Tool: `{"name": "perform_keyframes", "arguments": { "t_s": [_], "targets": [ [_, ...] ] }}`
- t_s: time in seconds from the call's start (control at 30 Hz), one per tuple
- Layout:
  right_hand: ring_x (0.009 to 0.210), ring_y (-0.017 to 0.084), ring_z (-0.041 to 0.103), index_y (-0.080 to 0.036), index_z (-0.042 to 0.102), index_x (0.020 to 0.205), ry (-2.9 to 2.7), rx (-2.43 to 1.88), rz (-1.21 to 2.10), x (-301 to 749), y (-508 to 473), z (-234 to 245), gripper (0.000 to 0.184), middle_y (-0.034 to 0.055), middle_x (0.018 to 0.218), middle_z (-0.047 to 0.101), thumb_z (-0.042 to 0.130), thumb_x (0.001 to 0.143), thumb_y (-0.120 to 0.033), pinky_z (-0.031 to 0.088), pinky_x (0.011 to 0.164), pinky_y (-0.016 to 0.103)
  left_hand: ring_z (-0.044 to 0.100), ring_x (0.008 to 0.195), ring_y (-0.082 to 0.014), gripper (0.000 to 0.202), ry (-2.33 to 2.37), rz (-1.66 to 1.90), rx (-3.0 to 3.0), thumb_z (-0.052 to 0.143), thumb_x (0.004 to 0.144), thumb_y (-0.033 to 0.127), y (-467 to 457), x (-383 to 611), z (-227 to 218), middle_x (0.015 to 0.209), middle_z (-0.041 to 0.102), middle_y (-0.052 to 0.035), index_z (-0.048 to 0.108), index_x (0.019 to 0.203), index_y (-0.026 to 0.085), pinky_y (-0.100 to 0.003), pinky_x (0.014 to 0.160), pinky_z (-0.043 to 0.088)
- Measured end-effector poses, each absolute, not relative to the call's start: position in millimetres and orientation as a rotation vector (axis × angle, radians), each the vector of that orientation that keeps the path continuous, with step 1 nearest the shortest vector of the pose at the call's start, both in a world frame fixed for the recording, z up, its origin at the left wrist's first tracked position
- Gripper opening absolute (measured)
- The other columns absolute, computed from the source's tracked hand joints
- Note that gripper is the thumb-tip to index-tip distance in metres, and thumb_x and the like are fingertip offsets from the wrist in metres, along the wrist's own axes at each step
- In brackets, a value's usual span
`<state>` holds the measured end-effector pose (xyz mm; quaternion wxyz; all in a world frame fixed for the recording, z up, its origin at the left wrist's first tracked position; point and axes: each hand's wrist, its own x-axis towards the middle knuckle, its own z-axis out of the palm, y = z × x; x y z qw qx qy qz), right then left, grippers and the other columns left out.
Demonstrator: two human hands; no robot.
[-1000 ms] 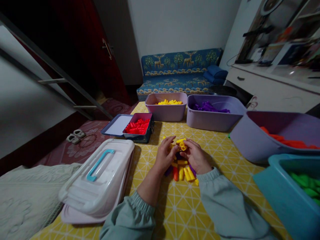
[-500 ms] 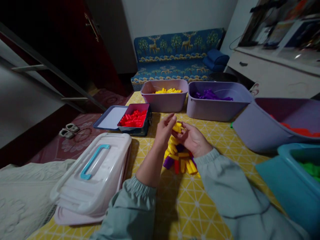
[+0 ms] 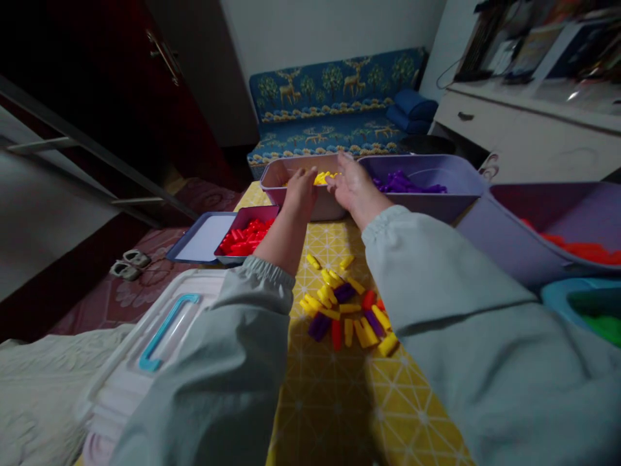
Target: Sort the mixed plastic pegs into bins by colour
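Both hands are at the mauve bin (image 3: 327,208) at the far side of the table, which holds yellow plastic pieces (image 3: 324,177). My left hand (image 3: 301,189) is over its near rim, fingers bent but apart, partly hidden. Beside it, my right hand (image 3: 356,186) is open at the bin's right end, fingers stretched toward the yellow pieces. I see nothing held in either hand. Between my forearms, a loose pile lies on the yellow cloth: yellow pieces (image 3: 349,309), purple pieces (image 3: 319,327) and red pieces (image 3: 336,334).
A purple bin (image 3: 412,202) of purple pieces stands at right, then a larger bin (image 3: 504,239) with orange-red pieces and a teal tub (image 3: 557,294) with green ones. At left are a tin (image 3: 264,212) of red pieces and a white lidded box (image 3: 194,285).
Both hands have moved forward from above the pile to the mauve bin. The yellow pieces they held are no longer seen in them. The pile is now uncovered.
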<state>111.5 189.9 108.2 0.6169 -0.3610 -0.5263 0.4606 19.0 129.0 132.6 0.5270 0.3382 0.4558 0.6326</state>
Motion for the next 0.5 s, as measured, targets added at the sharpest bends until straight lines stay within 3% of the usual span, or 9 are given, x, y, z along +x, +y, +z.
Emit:
{"name": "perform_keyframes", "arguments": {
  "t_s": [0.13,0.27,0.4,0.5],
  "targets": [
    [0.112,0.025,0.058,-0.013,0.052,0.102,-1.092,-0.880,1.234,110,150,104,0.049,0.0095,0.109,0.056,0.053,0.086,-0.059,0.050,0.084,0.046,0.051,0.126,-0.0214,0.037,1.006,1.542,0.927,0.054,0.089,0.016,107,14,109,0.125,0.058,-0.0096,0.050,0.126,0.014,-0.043,0.102,0.040],
    [0.098,0.020,0.065,-0.019,0.056,0.103,-1.043,-0.885,1.322,124,88,111,0.041,0.0071,0.108,0.061,0.063,0.082,-0.053,0.051,0.084,0.040,0.058,0.118,-0.0244,0.042,1.054,1.411,1.084,0.067,0.081,0.028,64,8,96,0.119,0.064,-0.0107,0.058,0.121,0.016,-0.043,0.101,0.043],
    [0.087,0.018,0.068,-0.021,0.061,0.098,-1.182,-1.042,1.245,153,20,89,0.028,0.0058,0.098,0.067,0.065,0.079,-0.041,0.052,0.085,0.037,0.060,0.115,-0.0291,0.038,1.177,1.193,1.449,0.070,0.078,0.037,2,-2,76,0.118,0.067,-0.0141,0.067,0.110,0.016,-0.046,0.100,0.044],
    [0.099,0.024,0.066,-0.020,0.062,0.104,-1.342,-1.170,1.093,178,-24,65,0.033,0.0102,0.106,0.068,0.065,0.075,-0.038,0.050,0.091,0.043,0.056,0.120,-0.0326,0.048,1.349,0.968,1.765,0.070,0.077,0.041,-44,-14,64,0.129,0.060,-0.0156,0.065,0.120,0.021,-0.050,0.103,0.043]
  ]
}}
